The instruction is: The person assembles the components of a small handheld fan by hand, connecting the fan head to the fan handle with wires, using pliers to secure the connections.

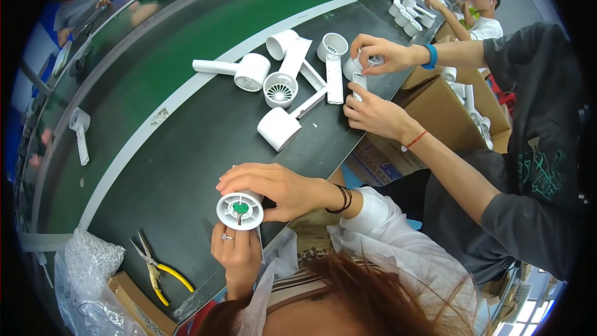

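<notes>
Near the table's front edge, my right hand (277, 188) wraps over the barrel of a white plastic housing (225, 214) shaped like a hair dryer. Its round spoked end faces up toward me, with a green piece and a small metal strip at its centre. Just below, my left hand (236, 255), wearing a ring, is closed at the housing's lower side; the part it grips is mostly hidden. To the left lie long-nose pliers (155, 266) with yellow handles, beside a clear bag (93, 261) of small greyish parts.
Several similar white housings (280, 127) lie on the dark table (180, 149). At right, a co-worker's hands (379, 109) handle another one, by a carton (435, 102) of housings. A green belt (124, 106) runs beyond. A small cardboard box (140, 302) stands lower left.
</notes>
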Available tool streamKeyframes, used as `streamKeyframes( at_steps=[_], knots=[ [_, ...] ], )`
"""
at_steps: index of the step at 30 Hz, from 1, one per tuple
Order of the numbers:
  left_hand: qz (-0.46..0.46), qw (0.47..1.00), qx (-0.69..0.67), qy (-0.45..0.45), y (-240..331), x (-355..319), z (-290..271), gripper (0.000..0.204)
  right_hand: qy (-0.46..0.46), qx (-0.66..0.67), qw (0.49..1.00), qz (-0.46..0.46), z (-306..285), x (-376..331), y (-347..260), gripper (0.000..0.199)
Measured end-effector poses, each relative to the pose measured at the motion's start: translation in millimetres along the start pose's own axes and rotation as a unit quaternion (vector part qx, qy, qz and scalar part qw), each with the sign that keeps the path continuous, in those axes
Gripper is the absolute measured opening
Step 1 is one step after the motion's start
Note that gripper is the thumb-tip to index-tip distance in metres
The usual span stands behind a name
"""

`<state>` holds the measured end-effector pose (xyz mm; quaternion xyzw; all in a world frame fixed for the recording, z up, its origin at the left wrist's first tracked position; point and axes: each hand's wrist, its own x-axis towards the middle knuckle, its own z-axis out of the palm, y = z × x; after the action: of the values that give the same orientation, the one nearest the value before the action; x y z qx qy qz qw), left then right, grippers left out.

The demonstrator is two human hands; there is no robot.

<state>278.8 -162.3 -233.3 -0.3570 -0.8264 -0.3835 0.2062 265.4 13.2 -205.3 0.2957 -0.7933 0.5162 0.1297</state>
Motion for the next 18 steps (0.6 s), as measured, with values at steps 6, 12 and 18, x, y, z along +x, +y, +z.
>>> streamKeyframes(
  at_steps=[6,12,18],
  knots=[
    [0.008,1.000,0.013,0.022,-0.7,1.9,3.9,0.017,0.014,0.004,1.000,-0.015,0.7,1.3,1.3,0.049],
    [0.004,1.000,0.017,0.022,1.6,3.7,2.5,0.018,0.021,0.007,1.000,-0.019,0.9,1.7,1.4,0.048],
    [-0.006,1.000,0.012,0.013,2.9,3.5,1.2,0.021,0.022,0.010,1.000,-0.014,0.3,2.1,0.3,0.049]
  ],
)
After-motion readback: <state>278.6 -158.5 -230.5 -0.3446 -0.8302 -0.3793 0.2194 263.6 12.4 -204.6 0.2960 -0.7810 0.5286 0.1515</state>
